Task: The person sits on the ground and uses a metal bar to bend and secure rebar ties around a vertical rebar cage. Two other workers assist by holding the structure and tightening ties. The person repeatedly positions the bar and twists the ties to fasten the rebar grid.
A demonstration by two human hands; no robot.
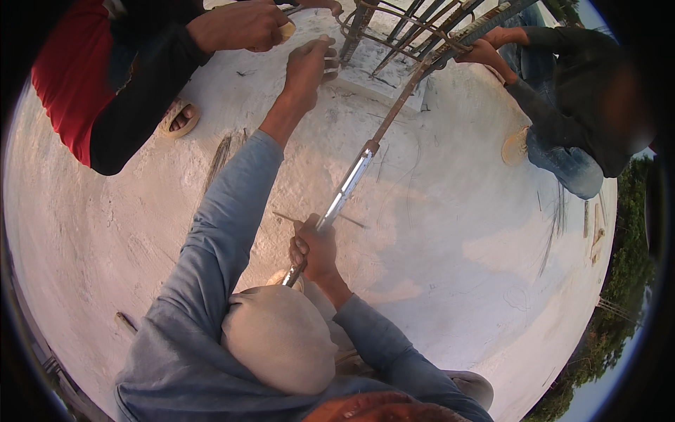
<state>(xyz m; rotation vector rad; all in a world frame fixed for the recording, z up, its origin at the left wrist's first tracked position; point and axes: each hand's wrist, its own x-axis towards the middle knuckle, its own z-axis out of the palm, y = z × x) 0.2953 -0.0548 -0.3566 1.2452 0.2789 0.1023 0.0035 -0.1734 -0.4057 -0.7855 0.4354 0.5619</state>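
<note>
My right hand (314, 250) is closed around the lower part of a long metal bar (344, 191). Its middle is shiny silver and its upper section rusty brown. The bar slants up and right to a cage of rusty steel rebar (394, 32) with a bent tie ring (383, 42). My left hand (308, 76) reaches forward beside the cage's left side, fingers partly bent and apart, with nothing visible in them. Whether its fingertips touch a rebar I cannot tell.
At upper left, another person's hand (242, 27) grips a pale object. On the right, a crouching person (562, 105) has hands on the rebar. Wire pieces (219, 160) and thin rods lie on the pale concrete floor (450, 239); greenery (622, 260) stands beyond its right edge.
</note>
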